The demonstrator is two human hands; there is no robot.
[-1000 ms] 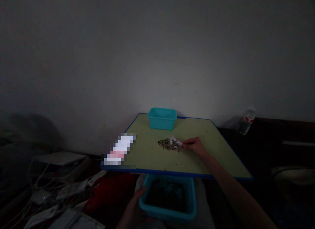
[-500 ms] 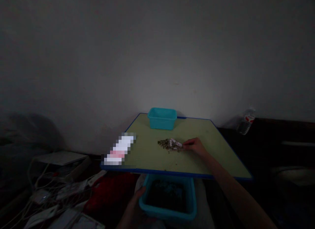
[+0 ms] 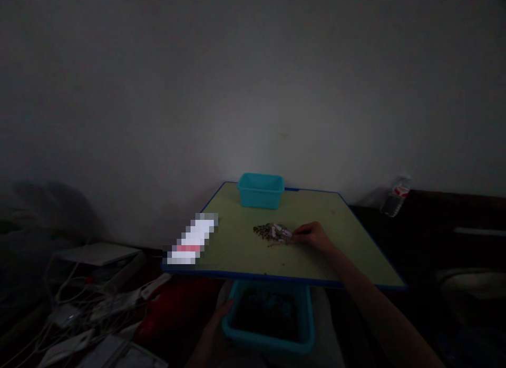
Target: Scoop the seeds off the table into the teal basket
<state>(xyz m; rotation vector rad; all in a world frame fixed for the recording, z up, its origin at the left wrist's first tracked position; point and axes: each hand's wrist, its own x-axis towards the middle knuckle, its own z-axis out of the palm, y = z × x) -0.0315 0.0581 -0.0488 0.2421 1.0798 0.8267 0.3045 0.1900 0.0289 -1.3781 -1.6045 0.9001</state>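
The half-hidden left hand holds a bin of indistinct contents.

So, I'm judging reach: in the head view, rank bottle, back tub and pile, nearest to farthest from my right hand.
1. Pile: left, beside your right hand.
2. Back tub: left, far end of the table.
3. Bottle: right, off the table.

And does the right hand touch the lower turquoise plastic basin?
No, the right hand is at the small brown and whitish pieces.

Pale pieces shifted among dark bits, near blue tub slightly leftward
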